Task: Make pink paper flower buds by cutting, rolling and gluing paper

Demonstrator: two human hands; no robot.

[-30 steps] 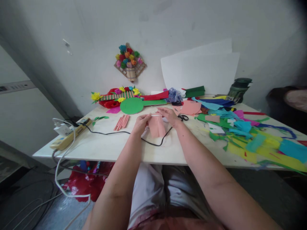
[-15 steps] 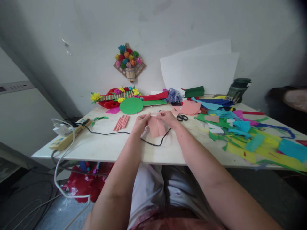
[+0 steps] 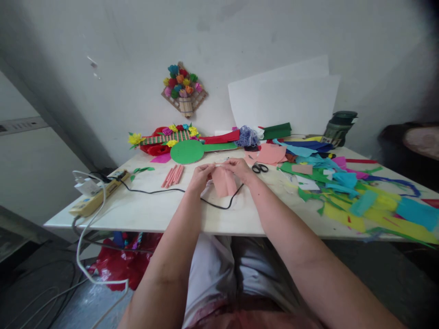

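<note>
Both my hands pinch the top edge of a peach-pink sheet of paper over the middle of the table. My left hand is closed at its upper left corner, and my right hand is closed at the upper right. A pale, thin strip or roll shows along the edge between my fingertips; its kind is too small to tell. Left of my hands lie several pink paper rolls. Black-handled scissors rest just right of my right hand. A black cord runs across the table below the paper.
A green round board with a handle lies behind my hands. Coloured paper scraps cover the right side, with a dark bottle behind. A yellow power strip with cables sits on the left. White sheets lean on the wall.
My hands stay on the pink paper, with only slight finger movement at its top edge. The whole view has shifted very slightly.
</note>
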